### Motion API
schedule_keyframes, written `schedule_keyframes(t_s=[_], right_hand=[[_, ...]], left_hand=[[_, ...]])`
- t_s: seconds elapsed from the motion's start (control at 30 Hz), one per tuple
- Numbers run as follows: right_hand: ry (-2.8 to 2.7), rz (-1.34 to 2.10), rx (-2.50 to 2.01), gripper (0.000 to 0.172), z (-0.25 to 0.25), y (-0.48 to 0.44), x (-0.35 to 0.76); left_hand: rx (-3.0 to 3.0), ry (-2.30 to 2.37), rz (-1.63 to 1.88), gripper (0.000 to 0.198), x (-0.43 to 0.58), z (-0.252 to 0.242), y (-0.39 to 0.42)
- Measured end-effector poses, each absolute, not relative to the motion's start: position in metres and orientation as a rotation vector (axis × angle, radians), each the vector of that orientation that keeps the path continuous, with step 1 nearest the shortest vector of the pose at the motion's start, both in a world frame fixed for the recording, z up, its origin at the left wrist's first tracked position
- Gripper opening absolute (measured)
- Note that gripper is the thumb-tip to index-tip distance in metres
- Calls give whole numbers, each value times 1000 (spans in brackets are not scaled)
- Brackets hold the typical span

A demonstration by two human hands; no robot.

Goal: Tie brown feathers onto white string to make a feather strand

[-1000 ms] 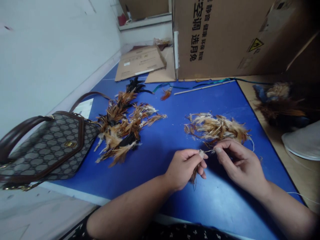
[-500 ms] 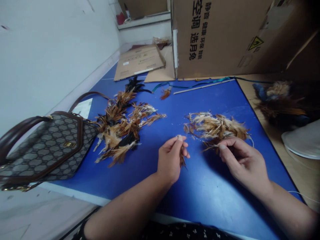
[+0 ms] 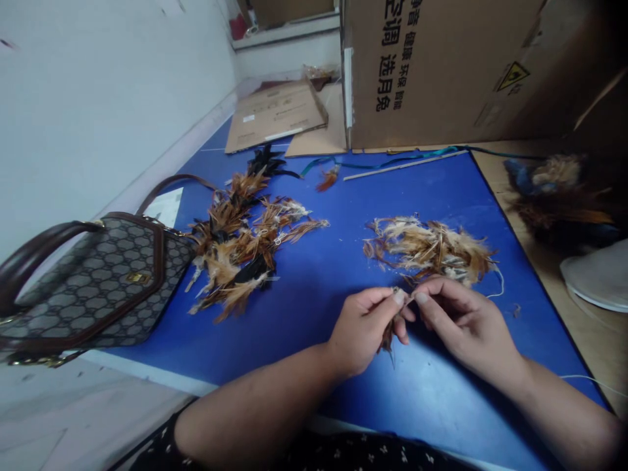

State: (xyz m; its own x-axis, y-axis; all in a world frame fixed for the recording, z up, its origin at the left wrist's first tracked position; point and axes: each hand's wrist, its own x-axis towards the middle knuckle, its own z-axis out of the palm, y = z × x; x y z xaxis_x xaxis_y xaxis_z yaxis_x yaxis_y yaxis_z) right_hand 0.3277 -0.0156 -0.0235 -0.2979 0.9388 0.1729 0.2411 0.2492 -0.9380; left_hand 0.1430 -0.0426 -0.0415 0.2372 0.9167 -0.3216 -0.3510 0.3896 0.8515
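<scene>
Between the thumb and fingers of my left hand (image 3: pixel 367 324) is pinched a small bunch of brown feathers (image 3: pixel 386 338), tips hanging down. My right hand (image 3: pixel 464 320) meets it at the fingertips, closed in a pinch on a thin feather (image 3: pixel 411 297) whose end touches the bunch. Just beyond both hands lies a loose pile of tan, white and brown feathers (image 3: pixel 432 245). Farther left, bunches of brown feathers (image 3: pixel 235 245) spread over the blue tabletop (image 3: pixel 304 314), with black feathers (image 3: pixel 265 160) at their far end.
A patterned handbag (image 3: pixel 112 281) stands at the left edge by the wall. Large cardboard box (image 3: pixel 441 78) and flat cardboard (image 3: pixel 275 114) fill the back. A thin stick (image 3: pixel 407 165), a green ribbon (image 3: pixel 318 163) and one small feather tuft (image 3: pixel 328 178) lie toward the back. More feathers (image 3: pixel 559 196) sit at right.
My left hand has moved right with its feather bunch until it meets my right hand. The right hand has drawn slightly toward me, away from the pile, with a thin feather in its fingertips.
</scene>
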Motion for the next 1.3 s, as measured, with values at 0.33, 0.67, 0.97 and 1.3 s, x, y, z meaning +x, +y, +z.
schedule_keyframes(t_s=[0.33, 0.67, 0.97, 1.3], right_hand=[[-1711, 970, -1145, 26, -21, -13, 332], [-1882, 716, -1004, 17, -25, -12, 336], [-1976, 714, -938, 10, -25, -10, 331], [-1851, 882, -1117, 10, -33, -13, 334]], left_hand=[[536, 853, 1082, 37, 143, -40, -38], [695, 972, 1072, 36, 144, -41, -39], [792, 992, 1036, 33, 142, -43, -42], [663, 957, 1060, 35, 144, -37, -40]])
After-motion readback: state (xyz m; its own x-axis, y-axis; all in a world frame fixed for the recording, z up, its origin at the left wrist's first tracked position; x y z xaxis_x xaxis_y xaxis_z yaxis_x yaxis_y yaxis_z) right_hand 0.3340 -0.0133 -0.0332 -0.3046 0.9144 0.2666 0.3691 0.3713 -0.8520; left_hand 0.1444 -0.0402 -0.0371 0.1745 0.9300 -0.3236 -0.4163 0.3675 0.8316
